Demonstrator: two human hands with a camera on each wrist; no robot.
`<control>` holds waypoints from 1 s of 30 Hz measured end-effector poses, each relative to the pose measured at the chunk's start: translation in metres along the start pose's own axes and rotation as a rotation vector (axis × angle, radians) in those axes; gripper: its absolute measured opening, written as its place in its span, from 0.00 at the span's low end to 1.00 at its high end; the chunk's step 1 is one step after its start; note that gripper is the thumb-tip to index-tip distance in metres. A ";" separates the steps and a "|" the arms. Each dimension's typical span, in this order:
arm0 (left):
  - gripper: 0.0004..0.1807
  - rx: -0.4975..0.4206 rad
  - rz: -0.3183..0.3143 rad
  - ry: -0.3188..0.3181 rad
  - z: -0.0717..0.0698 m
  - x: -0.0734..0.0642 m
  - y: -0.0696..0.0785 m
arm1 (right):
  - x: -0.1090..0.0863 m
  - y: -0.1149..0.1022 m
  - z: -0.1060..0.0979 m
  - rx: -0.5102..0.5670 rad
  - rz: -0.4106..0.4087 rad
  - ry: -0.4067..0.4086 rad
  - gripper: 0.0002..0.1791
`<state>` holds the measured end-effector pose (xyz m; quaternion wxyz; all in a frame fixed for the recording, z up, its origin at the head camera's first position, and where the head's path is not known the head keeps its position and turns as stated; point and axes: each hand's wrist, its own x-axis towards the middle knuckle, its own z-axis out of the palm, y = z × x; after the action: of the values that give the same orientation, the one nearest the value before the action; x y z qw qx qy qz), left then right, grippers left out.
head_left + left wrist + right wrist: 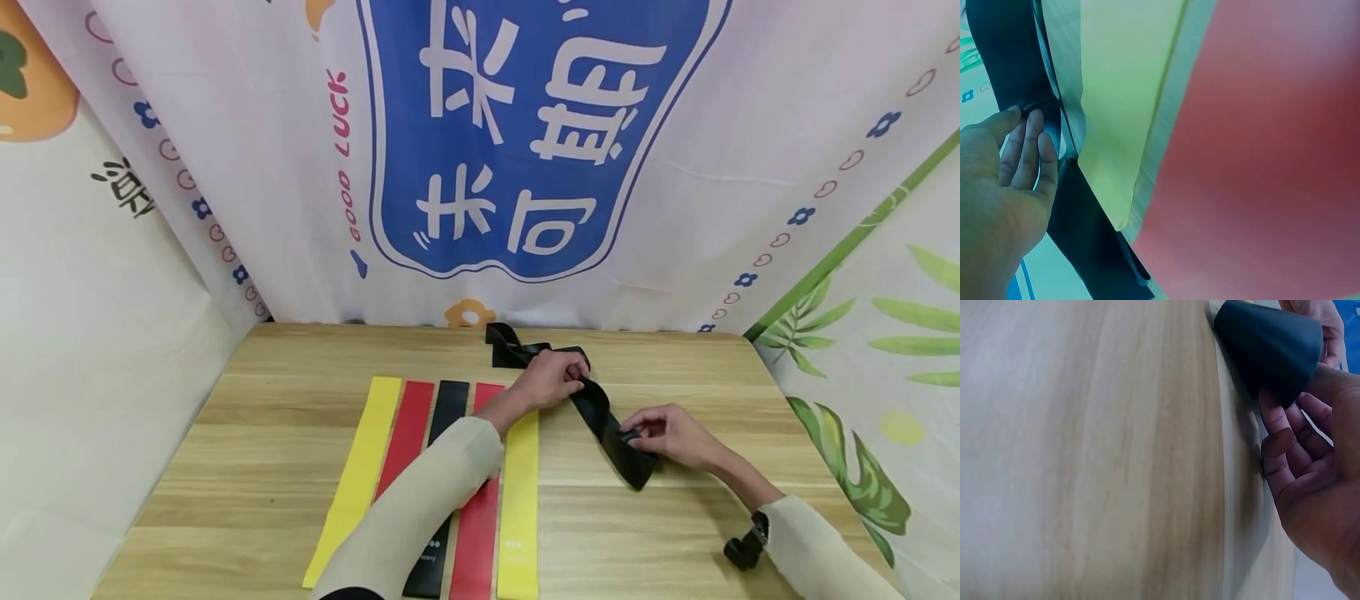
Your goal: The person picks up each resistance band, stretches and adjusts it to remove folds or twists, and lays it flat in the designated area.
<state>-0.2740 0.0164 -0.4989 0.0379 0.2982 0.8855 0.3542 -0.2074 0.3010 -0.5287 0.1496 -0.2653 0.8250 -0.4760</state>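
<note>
A long black resistance band point(597, 412) lies twisted across the back right of the table, its far end bunched near the back edge. My left hand point(551, 379) pinches it partway along between thumb and fingers; the left wrist view shows the same black band point(1013, 56) at the fingertips. Nearer the front, my right hand point(671, 433) grips the band by its close end, which folds into a loop point(1272, 350) over the fingers in the right wrist view. Under and beside my left forearm lie flat bands, the rightmost yellow band point(521, 492) closest to the held one.
Left of it, a red band point(474, 533), a black band point(447, 404), another red band point(408, 429) and a yellow band point(360, 467) lie side by side on the wooden table point(247, 467). A printed curtain point(300, 183) hangs behind the back edge.
</note>
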 end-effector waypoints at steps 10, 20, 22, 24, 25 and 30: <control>0.05 -0.008 0.002 -0.036 -0.008 -0.011 -0.002 | -0.011 -0.003 -0.012 -0.027 0.057 0.021 0.10; 0.05 0.022 0.001 -0.076 -0.016 -0.022 0.004 | -0.026 0.002 -0.026 -0.046 0.042 0.054 0.09; 0.05 0.013 -0.008 -0.079 -0.018 -0.024 0.005 | -0.029 0.004 -0.028 -0.045 0.042 0.068 0.08; 0.05 0.003 -0.014 -0.083 -0.019 -0.027 0.005 | -0.032 0.006 -0.030 -0.052 0.042 0.082 0.08; 0.05 -0.001 -0.015 -0.085 -0.020 -0.028 0.004 | -0.033 0.007 -0.030 -0.055 0.046 0.089 0.08; 0.05 -0.010 -0.005 -0.104 -0.023 -0.034 0.004 | -0.037 0.008 -0.034 -0.056 0.072 0.127 0.09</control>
<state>-0.2511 -0.0142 -0.4840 0.0863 0.3137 0.8813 0.3427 -0.1965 0.3496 -0.5189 0.1064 -0.2090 0.8549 -0.4627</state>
